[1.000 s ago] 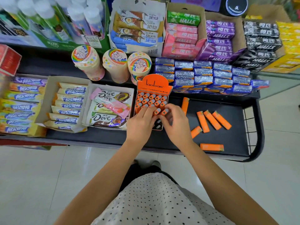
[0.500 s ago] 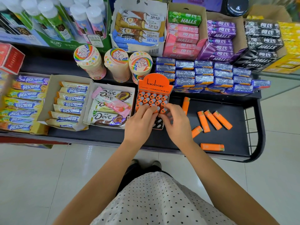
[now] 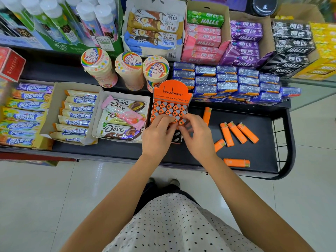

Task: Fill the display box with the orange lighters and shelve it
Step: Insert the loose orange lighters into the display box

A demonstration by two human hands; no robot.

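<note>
At a shop's black shelf, our two hands meet over the orange laoban display box, which stands on the shelf just right of an open carton of Dove chocolate bars and in front of three rainbow-lidded candy tubs. Upright orange lighters fill the box's back rows; dark slots show in its front corner, below our fingers. Our left hand rests over the box's front left part, fingers curled down onto the lighter tops; we cannot tell whether it grips one. Our right hand comes in from the box's right side, thumb and fingertips pinched at a lighter in the front filled row. Right of the box, one lighter lies just beside its wall. Farther right, three more lighters lie side by side on the shelf, a shorter-looking one pokes out from behind our right wrist, and another lies crosswise near the shelf's front edge. Blue-wrapped packs are stacked behind and to the right of the box.
</note>
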